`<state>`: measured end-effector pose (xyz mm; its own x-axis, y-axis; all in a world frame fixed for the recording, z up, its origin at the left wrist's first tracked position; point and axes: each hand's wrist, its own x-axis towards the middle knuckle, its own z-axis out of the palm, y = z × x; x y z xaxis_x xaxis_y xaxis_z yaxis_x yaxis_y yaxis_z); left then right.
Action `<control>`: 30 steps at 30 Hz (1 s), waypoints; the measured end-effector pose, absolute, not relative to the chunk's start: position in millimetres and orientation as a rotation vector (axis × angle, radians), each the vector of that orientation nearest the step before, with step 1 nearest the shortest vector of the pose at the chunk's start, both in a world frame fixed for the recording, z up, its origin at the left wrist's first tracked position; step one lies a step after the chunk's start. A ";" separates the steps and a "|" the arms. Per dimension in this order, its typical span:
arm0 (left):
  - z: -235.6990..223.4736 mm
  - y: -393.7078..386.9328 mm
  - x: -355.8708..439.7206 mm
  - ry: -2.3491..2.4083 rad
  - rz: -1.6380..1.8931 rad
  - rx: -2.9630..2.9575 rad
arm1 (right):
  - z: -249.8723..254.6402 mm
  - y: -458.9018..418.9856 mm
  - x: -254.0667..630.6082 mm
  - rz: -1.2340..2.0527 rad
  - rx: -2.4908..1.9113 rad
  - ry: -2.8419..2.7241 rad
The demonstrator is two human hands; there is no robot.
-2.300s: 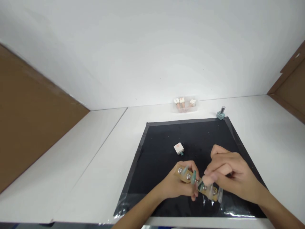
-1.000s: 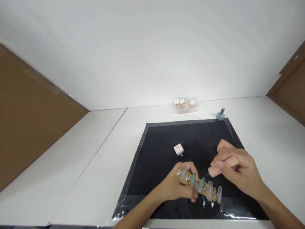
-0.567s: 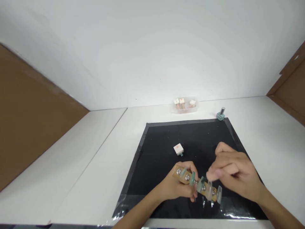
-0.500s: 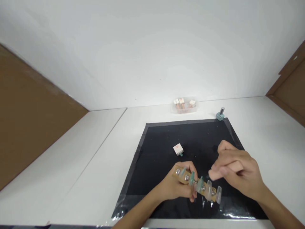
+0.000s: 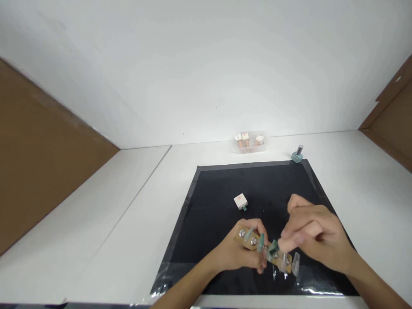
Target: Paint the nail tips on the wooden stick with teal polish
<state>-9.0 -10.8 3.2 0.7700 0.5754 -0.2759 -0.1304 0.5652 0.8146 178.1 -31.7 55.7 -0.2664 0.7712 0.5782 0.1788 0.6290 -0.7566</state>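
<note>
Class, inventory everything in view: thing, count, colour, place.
Table: one, white, foreground
Wall: one, white, behind table
Panels: two, brown, flanking table
Mat: one, black, on table
Tray: one, clear, behind mat
Pieces: three, white/pink, in tray
Bottle: one, green, mat's far right corner
Block: one, white/green, on mat
Strip: one, tan, over mat
Tips: five, green/clear, on strip
Handle: one, pink, over mat
Left hand: one, holding strip
Right hand: one, holding handle

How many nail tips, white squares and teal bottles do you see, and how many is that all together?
Nail tips: 5
White squares: 4 (3 in the box, 1 on the mat)
Teal bottle: 1
Total: 10
</note>
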 end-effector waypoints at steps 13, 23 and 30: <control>0.2 -11.5 -11.0 0.563 0.462 0.841 | 54.8 -31.0 178.7 0.660 -0.735 -1.787; -4.5 -13.2 -14.0 0.513 0.489 0.814 | 53.5 -31.8 178.9 0.632 -0.787 -1.772; -12.4 -11.4 -16.5 0.450 0.517 0.805 | 52.4 -31.2 178.6 0.605 -0.769 -1.775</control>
<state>-16.5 -11.4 -12.4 0.7865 0.5903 -0.1813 -0.2609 0.5838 0.7688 178.6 -31.2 52.4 -0.2333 0.7467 0.6230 0.2112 0.6643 -0.7171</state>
